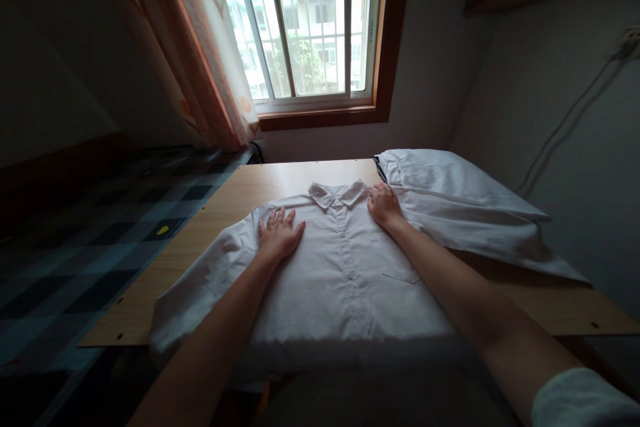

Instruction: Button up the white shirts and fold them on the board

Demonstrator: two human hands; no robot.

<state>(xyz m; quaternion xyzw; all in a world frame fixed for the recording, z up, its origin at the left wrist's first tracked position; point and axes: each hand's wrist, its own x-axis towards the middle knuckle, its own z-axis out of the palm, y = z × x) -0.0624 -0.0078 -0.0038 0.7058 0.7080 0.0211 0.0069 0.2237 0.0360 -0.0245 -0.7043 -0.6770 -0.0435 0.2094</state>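
A white button-up shirt [320,280] lies front side up on a wooden board [235,190], its collar [337,193] at the far end and its lower edge hanging toward me. My left hand [280,233] rests flat on the chest of the shirt, fingers spread, near the shoulder on the left. Beside the collar, my right hand [385,204] has its fingers bent together on the other shoulder of the shirt. The fingertips are partly hidden. A chest pocket [403,273] shows next to my right forearm.
More white cloth [440,173] with a dark edge is heaped at the board's far right. On the left is a bed with a checked cover [165,213]. Behind the board are a window [320,27] and an orange curtain [185,47]. A cable [565,123] runs down the right wall.
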